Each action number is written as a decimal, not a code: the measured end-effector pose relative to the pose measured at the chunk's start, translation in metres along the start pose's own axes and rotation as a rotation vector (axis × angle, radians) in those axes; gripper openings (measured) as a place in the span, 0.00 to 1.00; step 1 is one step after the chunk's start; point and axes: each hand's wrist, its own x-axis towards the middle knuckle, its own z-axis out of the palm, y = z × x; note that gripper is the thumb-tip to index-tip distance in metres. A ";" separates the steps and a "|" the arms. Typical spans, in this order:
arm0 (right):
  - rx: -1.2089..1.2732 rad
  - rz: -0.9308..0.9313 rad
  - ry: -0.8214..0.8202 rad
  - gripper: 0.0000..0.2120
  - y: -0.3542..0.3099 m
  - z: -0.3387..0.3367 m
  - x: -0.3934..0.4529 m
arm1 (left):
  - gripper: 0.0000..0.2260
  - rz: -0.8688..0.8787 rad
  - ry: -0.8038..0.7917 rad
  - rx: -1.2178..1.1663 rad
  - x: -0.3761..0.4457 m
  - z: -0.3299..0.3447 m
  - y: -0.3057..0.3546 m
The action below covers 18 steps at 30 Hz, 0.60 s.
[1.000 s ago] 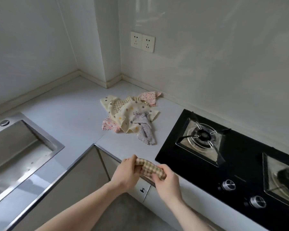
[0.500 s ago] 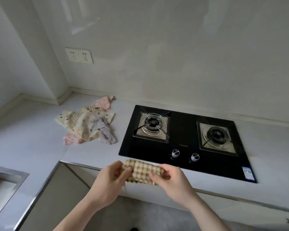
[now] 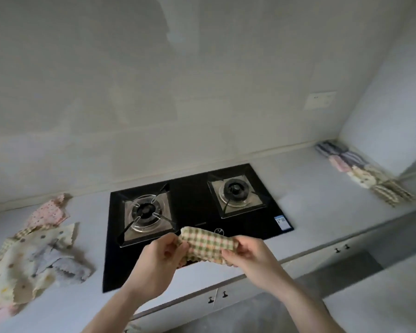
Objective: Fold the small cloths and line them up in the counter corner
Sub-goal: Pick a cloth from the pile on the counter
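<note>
Nearest: L hand [image 3: 159, 259] and R hand [image 3: 249, 255] held up over front edge of the bench [image 3: 322, 200], both grasping one folded checked cloth [image 3: 207, 243] between them. L fingers [image 3: 178, 246] curled round its left end; R fingers [image 3: 231, 254] pinch its right end. Cloth is off the bench, in the air, in front of the hob [image 3: 192, 219].

Mid: black 2-burner gas hob set in bench; knobs mostly hidden behind cloth.

Left of hob: loose pile of unfolded cloths [image 3: 34, 255] lying on bench – dotted cream, pink, grey, overlapping.

Far right: row of folded cloths [image 3: 360, 171] lined up along side wall, running into bench corner. Blurred; count unclear.

Back wall: pale socket plate [image 3: 320, 100] above bench.
</note>
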 end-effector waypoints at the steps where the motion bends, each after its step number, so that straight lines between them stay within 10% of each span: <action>1: 0.015 0.026 0.034 0.07 0.005 -0.014 -0.003 | 0.10 0.024 -0.029 0.009 0.010 0.009 0.012; 18: 0.094 0.186 0.325 0.12 0.103 -0.277 0.042 | 0.05 0.077 -0.084 -0.010 0.147 0.217 0.164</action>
